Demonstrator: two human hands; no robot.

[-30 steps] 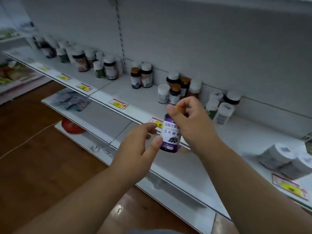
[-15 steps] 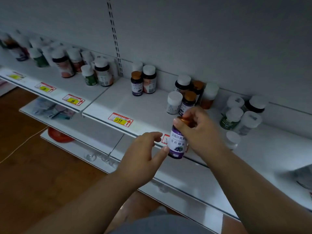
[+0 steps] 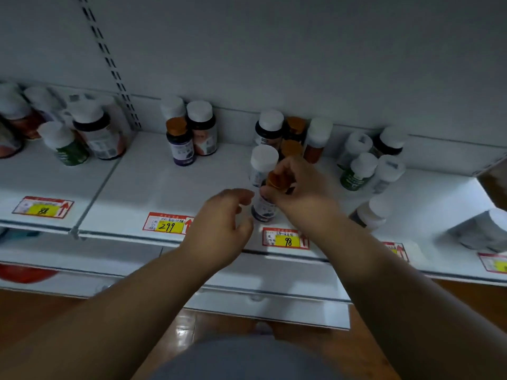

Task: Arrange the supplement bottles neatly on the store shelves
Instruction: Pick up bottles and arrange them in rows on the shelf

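Two hands near shelf edge [image 3: 208, 244]: right hand [image 3: 299, 187] gripping purple bottle [image 3: 264, 208], left hand [image 3: 222, 223] loose.

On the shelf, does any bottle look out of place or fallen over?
Yes. Right of the right hand, one white-capped bottle lies tipped on its side near the shelf front, while the others stand upright. At the far right edge, pale containers also seem to lie flat, though they are blurred.

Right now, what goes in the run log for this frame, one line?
right hand: grips orange-capped purple bottle by cap | left hand: open beside it | bottle: over shelf front, contact unclear
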